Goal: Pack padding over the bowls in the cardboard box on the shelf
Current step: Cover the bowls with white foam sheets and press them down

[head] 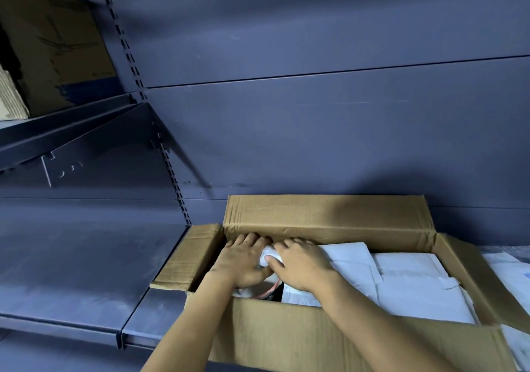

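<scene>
Tucking now? Left hand (243,262) and right hand (302,267) fingers clamp the padding wad (268,252) inside the cardboard box (286,331).
— Yes. Push it down beneath the fingers, level with the sheets (401,280) rightward.

Dim, blue-grey light. The white padding (401,271) at 4 o'clock is the brightest patch; the carton (57,44) at 10 o'clock sits in gloom. Soft shadows lie on the back panel (315,130) at 1 o'clock of the cardboard box (329,214) and trail from the bracket (100,147) toward 4 o'clock. Wide-angle bending curves the slotted upright (160,142); the forearms (195,323) at 6 o'clock blur.
</scene>
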`<state>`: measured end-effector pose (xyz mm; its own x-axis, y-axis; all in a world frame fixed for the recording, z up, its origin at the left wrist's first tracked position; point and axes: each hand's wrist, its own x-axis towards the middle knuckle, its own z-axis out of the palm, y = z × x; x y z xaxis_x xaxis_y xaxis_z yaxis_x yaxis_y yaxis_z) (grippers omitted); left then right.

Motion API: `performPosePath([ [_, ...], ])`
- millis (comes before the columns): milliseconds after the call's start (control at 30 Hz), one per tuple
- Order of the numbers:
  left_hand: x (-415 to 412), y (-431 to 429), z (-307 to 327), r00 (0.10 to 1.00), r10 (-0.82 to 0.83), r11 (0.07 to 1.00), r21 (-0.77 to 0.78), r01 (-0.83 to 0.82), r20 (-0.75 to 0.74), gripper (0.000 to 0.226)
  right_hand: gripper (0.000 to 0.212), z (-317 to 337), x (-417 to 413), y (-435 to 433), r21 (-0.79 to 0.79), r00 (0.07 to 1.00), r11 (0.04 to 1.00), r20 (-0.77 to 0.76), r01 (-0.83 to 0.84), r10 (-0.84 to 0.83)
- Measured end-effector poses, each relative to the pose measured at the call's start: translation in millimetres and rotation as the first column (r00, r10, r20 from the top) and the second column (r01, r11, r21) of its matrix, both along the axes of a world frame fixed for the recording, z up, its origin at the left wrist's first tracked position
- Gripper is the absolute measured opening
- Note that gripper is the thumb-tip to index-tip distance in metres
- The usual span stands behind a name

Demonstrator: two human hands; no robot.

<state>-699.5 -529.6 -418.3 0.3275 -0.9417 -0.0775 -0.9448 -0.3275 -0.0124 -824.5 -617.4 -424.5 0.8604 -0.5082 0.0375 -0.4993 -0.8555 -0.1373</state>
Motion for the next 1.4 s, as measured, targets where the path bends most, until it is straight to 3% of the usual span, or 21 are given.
performPosePath([
  [167,1.4,-0.6,-3.9,0.999,0.038,0.999,0.001,-0.038,0.002,0.100,0.056,-1.7,0.7,-1.2,-0.005,1.000,1.000,0.031,-0.001,0.001],
  [267,1.2,3.4,-4.5,0.997,0.063,0.998,-0.013,-0.062,0.036,0.103,0.075,7.8,-4.8,-0.3,0.053,0.950,0.997,0.306,0.051,-0.065],
  [333,2.4,8.4,-1.8,0.998,0.059,0.997,-0.060,-0.058,0.021,0.098,0.069,11.7,-11.9,-3.3,0.056,0.866,0.994,0.488,0.094,-0.110],
  [400,2.1,14.1,1.2,0.999,0.032,0.997,-0.076,-0.032,0.011,0.081,0.062,11.8,-20.7,-7.2,0.085,0.836,0.994,0.538,0.074,-0.108],
  [533,4.1,16.2,-0.8,0.999,0.019,0.995,-0.094,-0.022,-0.036,0.062,0.040,8.7,-26.6,-5.6,0.100,0.912,0.979,0.390,-0.179,0.127],
  [667,13.5,13.5,-11.3,0.997,0.058,0.952,-0.303,-0.042,0.042,0.058,0.052,3.3,-17.3,4.2,0.091,0.931,0.945,0.221,-0.315,0.289],
  [833,13.9,12.9,-15.6,0.992,0.119,0.989,-0.088,-0.115,0.034,0.063,0.046,0.6,-15.0,4.1,0.103,0.944,0.942,0.111,-0.320,0.309],
  [967,2.8,18.3,-12.0,0.993,0.120,0.992,0.031,-0.120,-0.009,0.089,0.048,3.2,-18.1,5.7,0.099,0.950,0.945,0.050,-0.312,0.309],
  [1100,-3.9,21.6,-7.8,0.993,0.088,0.996,0.003,-0.088,0.072,0.114,0.036,3.0,-16.5,4.4,0.129,0.959,0.951,0.077,-0.281,0.273],
  [1267,-6.7,23.0,0.4,0.998,0.005,0.999,-0.041,-0.002,0.062,0.111,0.023,3.2,-16.1,2.8,0.092,0.969,0.968,0.105,-0.232,0.222],
  [1400,-1.4,20.4,-5.1,0.998,0.041,0.997,-0.060,-0.039,0.038,0.111,0.024,5.5,-18.1,-0.3,0.025,0.942,0.991,0.312,-0.134,0.120],
])
